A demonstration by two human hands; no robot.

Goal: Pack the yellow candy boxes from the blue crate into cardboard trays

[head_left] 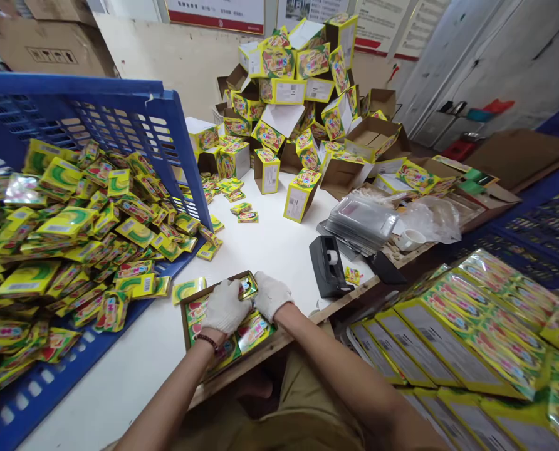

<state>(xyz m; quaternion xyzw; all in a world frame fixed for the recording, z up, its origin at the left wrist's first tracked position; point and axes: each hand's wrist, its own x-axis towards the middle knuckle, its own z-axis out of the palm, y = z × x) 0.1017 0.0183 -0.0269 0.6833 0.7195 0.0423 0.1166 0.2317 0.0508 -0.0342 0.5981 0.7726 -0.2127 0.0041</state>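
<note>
The shallow carton (pixel 185 327) sits on the white tabletop (pixel 265 247), left of the black tape dispenser (pixel 324 279) and nearer the person, with yellow-green packs (pixel 255 332) laid inside. The left hand (pixel 227 307), in a white glove, lies over the packs, left of the dispenser, its fingers bent and close together; whether they pinch a pack I cannot tell. Between it and the dispenser, the right hand (pixel 272 295), also gloved, curls at the carton's right edge, fingertips hidden, so its grip cannot be told. Well left of the dispenser, a blue crate (pixel 73 86) bears a heap of similar packs. Beyond the dispenser rises a pile of printed boxes (pixel 277 91); just right of it lies a loose pack (pixel 353 275).
</note>
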